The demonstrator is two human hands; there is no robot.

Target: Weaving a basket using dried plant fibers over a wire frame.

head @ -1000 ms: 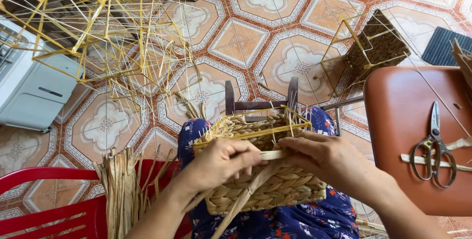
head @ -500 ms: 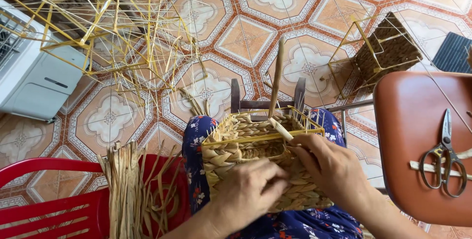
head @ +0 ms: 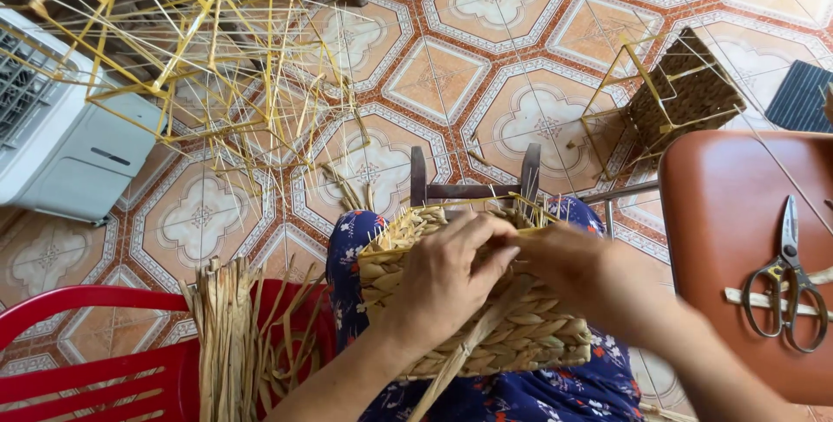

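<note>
— On the lap, over blue floral cloth [head: 538, 392]: half-woven straw basket [head: 521, 335] on a yellow wire frame, resting on its side, rim turned toward the tiled floor [head: 451, 84].

— Hands?

— Left hand [head: 447, 279] laid across the basket's upper edge, fingers curled over the weave and pressed against it. Right hand [head: 564, 261] just beside, fingertips meeting the left at the rim; blurred, so cannot tell whether pinching a strand or only touching. Loose flat straw strip [head: 468, 344] running down across the basket's side, below the left palm.

— Surroundings?

— To the left, bundle of dried straw [head: 230, 335] standing against a red plastic chair [head: 95, 379]. Further left, white appliance [head: 65, 140] with a grille. Above it, heap of bare yellow wire frames [head: 200, 66]. To the right, brown seat [head: 737, 240] bearing scissors [head: 785, 279] laid over a pale strip. Behind that, second partly woven basket [head: 681, 97] on the floor, tilted, well apart from the hands. Dark wooden stool back [head: 473, 183] just beyond the knees.
</note>
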